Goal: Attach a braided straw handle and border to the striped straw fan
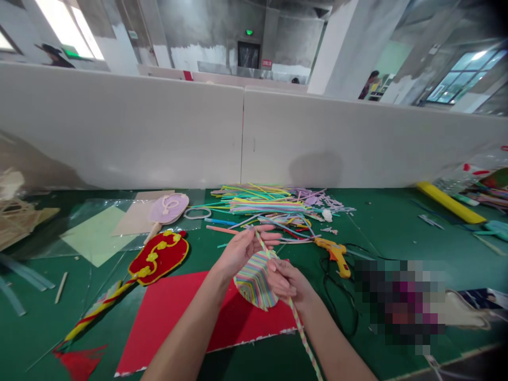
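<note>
- One twisted, pastel-striped cord (298,323) is held above a ribbed, round disc (257,297) on red paper (170,307).
- Left hand (241,250) pinches near its far end; right hand (286,279) clamps it lower.
- Fingers hide part; its near end is cut off.
- It slants lengthwise, far left to near right.

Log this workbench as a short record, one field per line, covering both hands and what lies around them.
Left hand: at the cord's upper end, fingers outstretched; grip unclear
Right hand: fingers curled around the cord below the left hand
Held item: twisted multicolour cord, its lower part slanting toward the viewer
Beneath hands: striped rounded piece, partly hidden, over a red sheet
Left side: red fan-shaped piece with yellow flowers; lilac fan-shaped piece beyond it
Beyond hands: pile of pastel strips
Right side: orange-yellow glue gun
Surface: green tabletop
</note>
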`<state>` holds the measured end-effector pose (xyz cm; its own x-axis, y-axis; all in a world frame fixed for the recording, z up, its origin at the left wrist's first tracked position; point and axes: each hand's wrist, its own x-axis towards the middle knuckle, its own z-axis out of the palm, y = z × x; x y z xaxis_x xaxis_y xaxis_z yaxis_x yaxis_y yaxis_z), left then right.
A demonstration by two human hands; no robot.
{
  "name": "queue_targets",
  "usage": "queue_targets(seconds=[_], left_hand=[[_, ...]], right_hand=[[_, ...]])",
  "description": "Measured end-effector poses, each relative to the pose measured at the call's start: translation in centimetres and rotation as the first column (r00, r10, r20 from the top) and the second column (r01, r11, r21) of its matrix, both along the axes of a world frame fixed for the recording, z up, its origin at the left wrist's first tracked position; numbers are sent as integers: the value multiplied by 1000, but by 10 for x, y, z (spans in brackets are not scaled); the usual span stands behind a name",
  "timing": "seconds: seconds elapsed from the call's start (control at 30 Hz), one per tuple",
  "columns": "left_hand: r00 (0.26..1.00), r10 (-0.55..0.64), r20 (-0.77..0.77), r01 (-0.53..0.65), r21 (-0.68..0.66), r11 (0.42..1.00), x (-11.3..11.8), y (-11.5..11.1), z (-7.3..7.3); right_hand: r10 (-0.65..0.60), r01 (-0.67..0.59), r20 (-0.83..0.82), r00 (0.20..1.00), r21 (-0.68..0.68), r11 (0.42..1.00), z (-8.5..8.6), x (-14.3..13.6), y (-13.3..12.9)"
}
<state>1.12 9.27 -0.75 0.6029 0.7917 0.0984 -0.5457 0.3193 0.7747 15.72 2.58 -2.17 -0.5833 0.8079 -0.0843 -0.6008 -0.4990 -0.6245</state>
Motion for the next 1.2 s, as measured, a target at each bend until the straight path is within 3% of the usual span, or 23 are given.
queue_targets(seconds=[0.3,0.43,0.6,0.73,0.87,0.93,1.0,1.1,1.2], left_hand=[[997,67,-33,-70,-85,994,7,-3,-1],[985,146,-90,-156,-108,982,8,-3,2],[938,276,-211,-290,-42,956,11,-9,10],[869,377,-320,-392,21,920,13,-15,16],[826,423,-372,-436,52,898,13,-18,21],[845,392,-363,-404,48,914,12,-16,21],[900,305,-311,-312,26,950,10,-13,20],[973,133,-187,-134,11,991,8,-10,17],[978,65,-197,-54,59,997,9,-10,15]], right_hand=[[12,-12,29,1000,-11,1000,-2,-3,-1],[-98,98,113,989,0,995,-3,-1,1],[-220,210,338,915,67,975,2,3,3],[-370,234,571,733,300,925,4,-2,-3],[-652,144,675,346,649,747,7,-10,-13],[-705,100,658,263,709,698,9,-12,-15],[-641,147,680,357,636,757,10,-11,-14],[-492,263,640,590,424,867,12,-7,-8],[-457,321,568,685,328,888,14,-4,-2]])
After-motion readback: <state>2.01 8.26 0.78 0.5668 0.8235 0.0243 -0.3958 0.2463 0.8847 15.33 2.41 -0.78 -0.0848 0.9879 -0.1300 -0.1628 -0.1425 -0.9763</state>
